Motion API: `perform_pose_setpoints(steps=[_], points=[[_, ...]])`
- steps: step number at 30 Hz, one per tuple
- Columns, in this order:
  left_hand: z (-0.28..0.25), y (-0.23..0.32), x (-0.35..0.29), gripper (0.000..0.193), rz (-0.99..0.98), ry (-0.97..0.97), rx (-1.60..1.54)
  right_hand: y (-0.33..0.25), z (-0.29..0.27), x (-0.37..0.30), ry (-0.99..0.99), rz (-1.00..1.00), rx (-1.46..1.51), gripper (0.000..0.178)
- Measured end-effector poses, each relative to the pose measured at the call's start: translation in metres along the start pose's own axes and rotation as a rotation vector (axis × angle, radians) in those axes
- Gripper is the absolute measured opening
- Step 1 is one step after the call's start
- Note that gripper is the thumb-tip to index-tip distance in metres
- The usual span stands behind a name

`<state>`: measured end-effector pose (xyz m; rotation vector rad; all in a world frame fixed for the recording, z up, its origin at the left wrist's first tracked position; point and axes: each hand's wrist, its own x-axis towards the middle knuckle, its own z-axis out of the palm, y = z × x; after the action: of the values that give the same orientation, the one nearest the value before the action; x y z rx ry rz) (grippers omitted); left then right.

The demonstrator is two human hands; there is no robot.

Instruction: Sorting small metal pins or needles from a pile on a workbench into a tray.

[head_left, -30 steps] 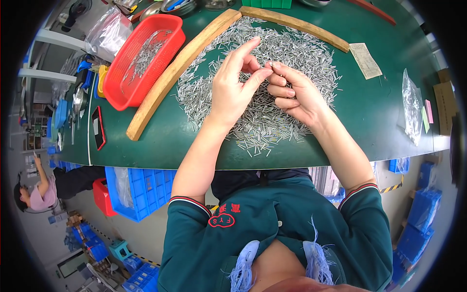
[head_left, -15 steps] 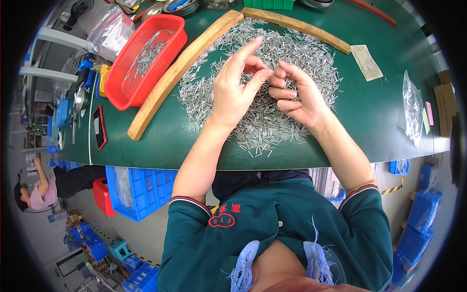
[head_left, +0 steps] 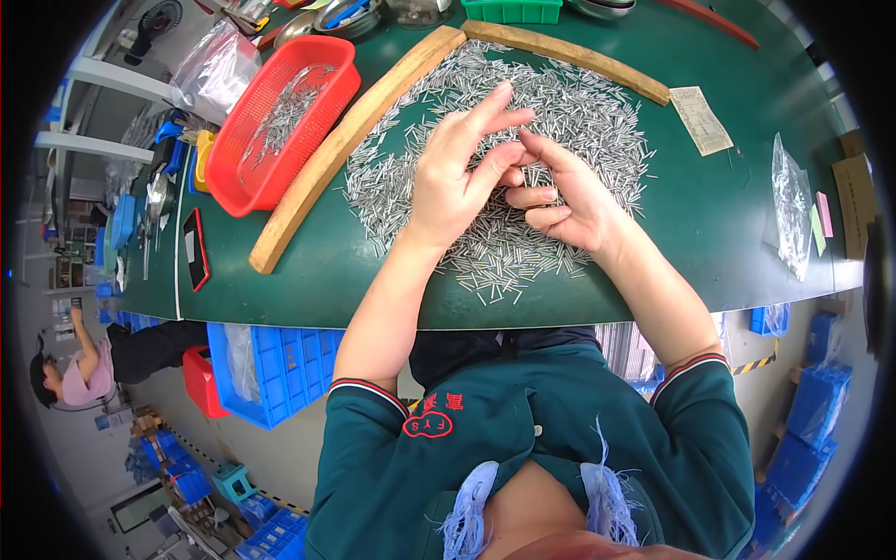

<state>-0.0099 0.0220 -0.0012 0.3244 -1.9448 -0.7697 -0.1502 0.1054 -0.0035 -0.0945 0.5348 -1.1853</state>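
A wide spread of small silvery metal pins (head_left: pixel 504 261) covers the middle of the green table. Above it, my left hand (head_left: pixel 448 177) and my right hand (head_left: pixel 583 201) meet at the fingertips. The left thumb bends in toward the other fingers, while its index finger reaches forward. On the right, the thumb and index finger come together and the remaining fingers curl inward. Whatever lies between the fingertips is too small or too hidden to make out.
Two wooden bars (head_left: pixel 350 154) (head_left: pixel 569 61) edge the pins at the left and back. Left of them stands a red plastic basket (head_left: pixel 229 187) holding some pins. A phone (head_left: pixel 196 250), a paper slip (head_left: pixel 702 121) and a clear bag (head_left: pixel 791 215) lie around. Another person (head_left: pixel 84 369) is at far left.
My hands have drawn closer together, the right one shifting slightly left. The left fingertips now overlap the right ones more. The pins and basket stay as they were.
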Motion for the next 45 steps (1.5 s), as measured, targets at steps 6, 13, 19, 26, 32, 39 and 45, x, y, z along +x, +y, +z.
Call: perform_pose_setpoints(steps=[6,13,19,26,32,39,45], points=[[-0.021,-0.042,0.007,0.029,-0.256,0.077,0.285,-0.014,-0.016,0.004,-0.192,-0.050,0.233,0.025],[-0.012,-0.101,0.034,0.029,-0.375,-0.345,0.911,-0.019,-0.028,0.010,-0.250,-0.147,0.393,0.032],[0.009,-0.103,0.071,0.032,-0.362,-0.566,0.701,-0.023,-0.027,0.009,-0.237,-0.151,0.392,0.033],[0.000,-0.078,0.091,0.053,-0.654,-0.980,0.306,-0.024,-0.028,0.009,-0.191,-0.168,0.394,0.031],[-0.020,-0.069,0.083,0.037,-0.341,-1.047,0.294,-0.023,-0.027,0.011,-0.169,-0.174,0.369,0.029],[-0.036,-0.051,0.054,0.025,-0.418,-0.823,0.195,-0.021,-0.028,0.012,-0.160,-0.159,0.319,0.028],[-0.027,-0.041,0.021,0.024,-0.424,-0.340,-0.010,-0.013,-0.018,0.008,-0.067,-0.207,0.088,0.027]])
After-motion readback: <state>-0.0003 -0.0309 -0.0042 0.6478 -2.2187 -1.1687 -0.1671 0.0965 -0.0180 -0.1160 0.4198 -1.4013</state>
